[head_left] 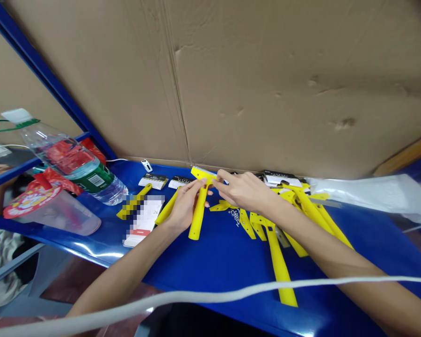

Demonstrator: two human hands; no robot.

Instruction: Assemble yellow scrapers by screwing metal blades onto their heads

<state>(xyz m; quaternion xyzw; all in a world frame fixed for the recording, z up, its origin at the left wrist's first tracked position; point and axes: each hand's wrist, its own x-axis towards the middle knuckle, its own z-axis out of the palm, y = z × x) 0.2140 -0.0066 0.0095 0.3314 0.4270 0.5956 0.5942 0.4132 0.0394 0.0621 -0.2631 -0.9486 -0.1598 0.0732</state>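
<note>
My left hand is wrapped round the neck of a yellow T-shaped scraper, its handle pointing down toward me. My right hand touches the right end of the scraper's head, fingers bent together; whether they pinch a small part is hidden. Under and right of my right hand lie several loose yellow head pieces and small metal bits. More yellow scrapers lie in a pile at the right, partly behind my right forearm.
At the left stand a tilted water bottle and a plastic cup. A phone, black-and-white packets and a plastic bag lie on the blue table. A white cable crosses the foreground. Cardboard stands behind.
</note>
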